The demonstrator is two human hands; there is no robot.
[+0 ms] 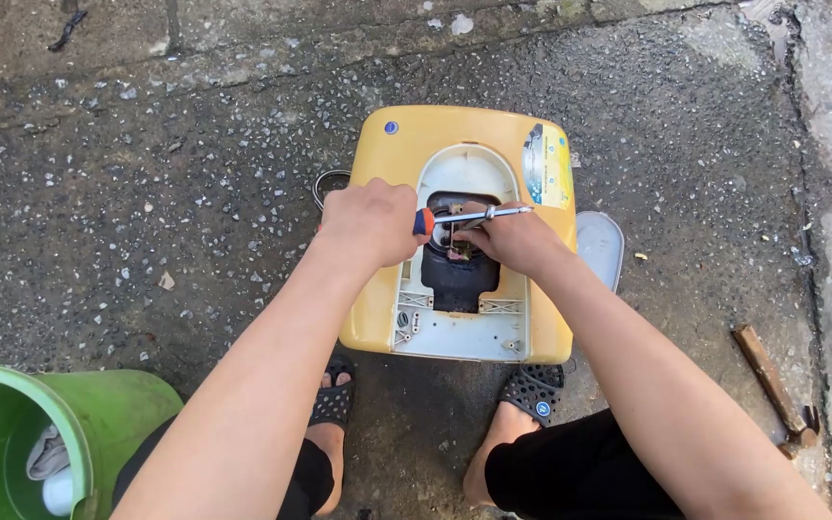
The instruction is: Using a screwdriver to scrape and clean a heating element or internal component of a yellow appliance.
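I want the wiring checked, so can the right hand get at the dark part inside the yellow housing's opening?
Probably yes: the right hand already rests at the open cutout of the yellow housing, right above the dark part, with the cover off. Only the screwdriver crosses above it.

A green plastic bucket (pixel 98 414) stood at the lower left corner of the rough concrete ground (pixel 146 193), its mouth tipped toward the camera, with a pale crumpled cloth (pixel 47 453) and something white lying inside. Toward the right edge a short, rusty-brown stick of wood (pixel 770 378) lay at a slant, alone on the gravelly surface. Two dark perforated slippers (pixel 532 388) rested on the ground near the bottom edge. A dark scrap (pixel 66 29) lay in the top left corner beside a joint in the paving, and a small pale crumpled bit (pixel 461 23) sat near the top edge.
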